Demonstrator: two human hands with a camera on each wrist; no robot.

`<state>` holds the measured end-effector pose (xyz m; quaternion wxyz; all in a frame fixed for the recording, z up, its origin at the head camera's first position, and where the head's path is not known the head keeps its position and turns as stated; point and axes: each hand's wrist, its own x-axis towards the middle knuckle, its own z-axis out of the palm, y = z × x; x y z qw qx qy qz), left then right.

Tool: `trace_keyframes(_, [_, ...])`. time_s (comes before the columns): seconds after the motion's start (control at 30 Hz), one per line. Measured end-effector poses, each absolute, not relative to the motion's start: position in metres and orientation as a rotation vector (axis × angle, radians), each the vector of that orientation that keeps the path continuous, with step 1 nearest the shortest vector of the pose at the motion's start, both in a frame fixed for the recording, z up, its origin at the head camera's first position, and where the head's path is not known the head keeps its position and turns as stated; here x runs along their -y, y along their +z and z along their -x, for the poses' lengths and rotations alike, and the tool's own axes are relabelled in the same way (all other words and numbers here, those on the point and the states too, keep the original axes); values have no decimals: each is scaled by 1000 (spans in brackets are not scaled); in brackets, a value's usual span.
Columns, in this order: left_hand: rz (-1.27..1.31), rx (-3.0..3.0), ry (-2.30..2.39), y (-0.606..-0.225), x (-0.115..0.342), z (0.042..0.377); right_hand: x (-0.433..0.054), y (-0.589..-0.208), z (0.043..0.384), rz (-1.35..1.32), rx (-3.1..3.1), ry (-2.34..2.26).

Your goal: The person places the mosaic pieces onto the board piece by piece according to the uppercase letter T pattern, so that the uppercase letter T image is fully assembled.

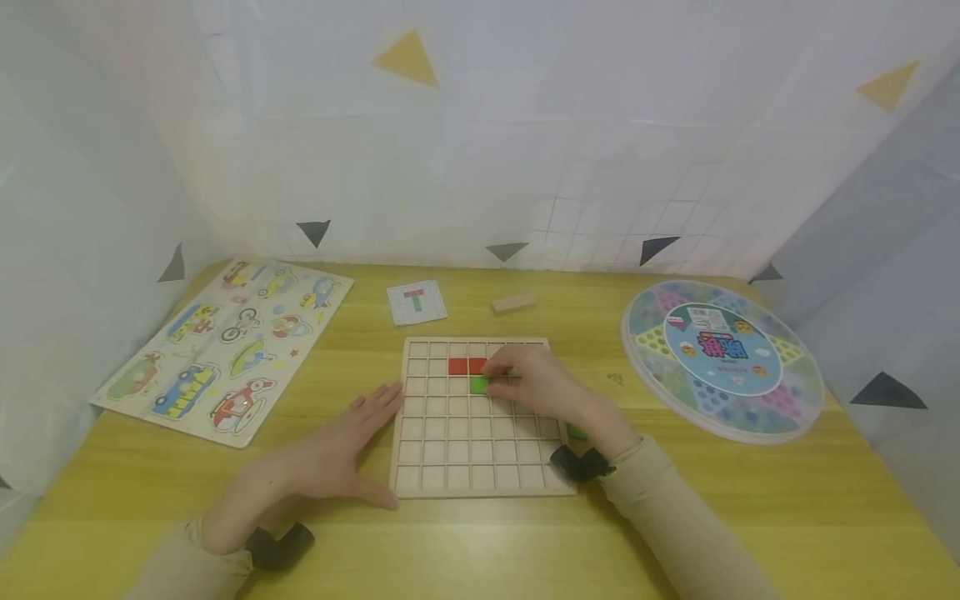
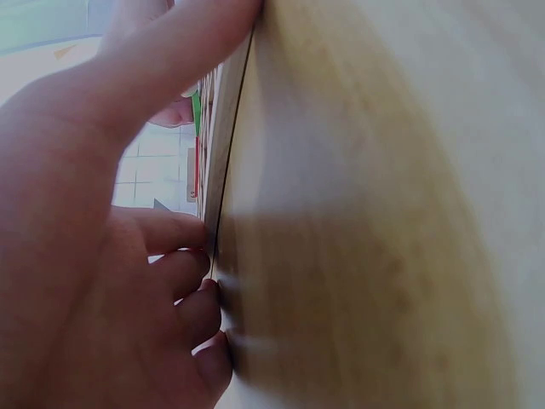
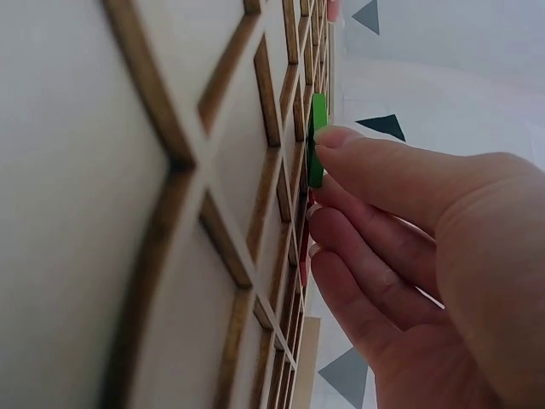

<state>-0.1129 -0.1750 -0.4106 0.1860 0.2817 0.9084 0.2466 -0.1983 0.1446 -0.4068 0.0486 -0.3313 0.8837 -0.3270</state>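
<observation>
A bright green tile (image 1: 478, 384) sits in the right fingers (image 1: 507, 358), with two red tiles (image 1: 457, 367) just beyond them. Under the fingers, the grid board (image 1: 457, 477) is pale wood patterned in squares. Farther beyond, a white card (image 1: 417, 303) carries a fine grid and a T of red bar and green stem; the wooden block (image 1: 514, 303) beside it is tan. Right of the right fingers, the Chinese checkers box (image 1: 723, 367) shows a multicoloured star round a blue centre. Left of the left fingers (image 1: 375, 406), the vehicle puzzle (image 1: 213, 354) puts red, blue and yellow pictures on cream.
</observation>
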Motion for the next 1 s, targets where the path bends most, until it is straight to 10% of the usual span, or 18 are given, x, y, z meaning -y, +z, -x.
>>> trace_keyframes(1.0, [-813, -2564, 694, -410, 175, 113, -143, -406, 198, 996, -2714, -963])
